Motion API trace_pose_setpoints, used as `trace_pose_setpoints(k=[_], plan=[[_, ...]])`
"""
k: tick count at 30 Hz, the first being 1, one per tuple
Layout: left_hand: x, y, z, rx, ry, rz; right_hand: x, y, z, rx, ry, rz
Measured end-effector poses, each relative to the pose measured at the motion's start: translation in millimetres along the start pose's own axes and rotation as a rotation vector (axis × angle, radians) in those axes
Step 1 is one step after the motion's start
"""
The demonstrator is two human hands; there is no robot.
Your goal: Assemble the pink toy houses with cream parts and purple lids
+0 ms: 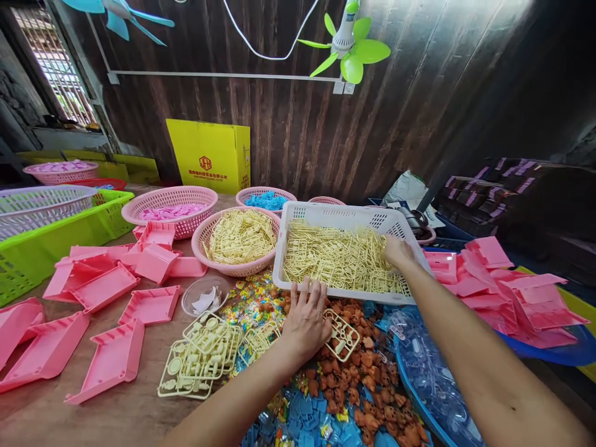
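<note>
My left hand (307,320) lies with fingers stretched out against the near rim of a white plastic basket (298,288). A cream plastic parts frame (343,338) pokes out beside its palm; whether the hand touches it I cannot tell. My right hand (399,251) reaches into the right end of the basket, its fingertips hidden among thin cream plastic frames (335,257). Below the basket are brown animal-shaped pieces (367,372), blue plastic parts (305,416) and small colourful wrapped pieces (256,298). More cream parts frames (202,357) are stacked left of my left hand.
Pink trays (105,288) spread over the left of the table, with more pink parts (507,292) at right. A pink basket (239,268) of cream frames adjoins the white one. A blue tub (416,391) holds clear parts. A green fan (351,49) hangs above.
</note>
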State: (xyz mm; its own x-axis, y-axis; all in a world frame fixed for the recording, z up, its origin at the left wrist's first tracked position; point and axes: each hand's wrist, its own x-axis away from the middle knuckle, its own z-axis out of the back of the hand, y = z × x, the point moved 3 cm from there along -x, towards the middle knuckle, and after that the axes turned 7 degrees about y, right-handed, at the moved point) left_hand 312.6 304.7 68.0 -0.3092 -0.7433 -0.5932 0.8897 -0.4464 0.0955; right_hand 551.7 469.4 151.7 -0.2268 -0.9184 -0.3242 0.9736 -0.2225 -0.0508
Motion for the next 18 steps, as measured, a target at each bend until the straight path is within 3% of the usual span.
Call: trace_pose_setpoints(k=[5,9,11,13,15,18], plan=[[0.0,-0.6,0.8,0.006,-0.002,-0.004,20.0,-3.5,42.9,-0.006,0.139,-0.024],[-1.0,-4.7,-0.3,0.018,0.024,-0.012,74.6,-13.0,76.2,-0.141,0.277,0.197],[-2.6,-8.6,0.5,0.043,0.013,-0.014,115.0,-18.2,75.9,-0.238,0.208,0.388],[-4.7,-13.2,2.8,0.071,-0.015,-0.021,158.6,-25.2,65.8,-0.323,0.116,0.756],[-6.8,-17.5,6.3,0.096,-0.042,-0.034,194.9,-28.2,51.0,-0.327,0.115,1.062],[-9.4,-21.6,10.5,0.130,-0.059,-0.041,221.9,-32.5,26.8,-0.201,0.192,1.177]])
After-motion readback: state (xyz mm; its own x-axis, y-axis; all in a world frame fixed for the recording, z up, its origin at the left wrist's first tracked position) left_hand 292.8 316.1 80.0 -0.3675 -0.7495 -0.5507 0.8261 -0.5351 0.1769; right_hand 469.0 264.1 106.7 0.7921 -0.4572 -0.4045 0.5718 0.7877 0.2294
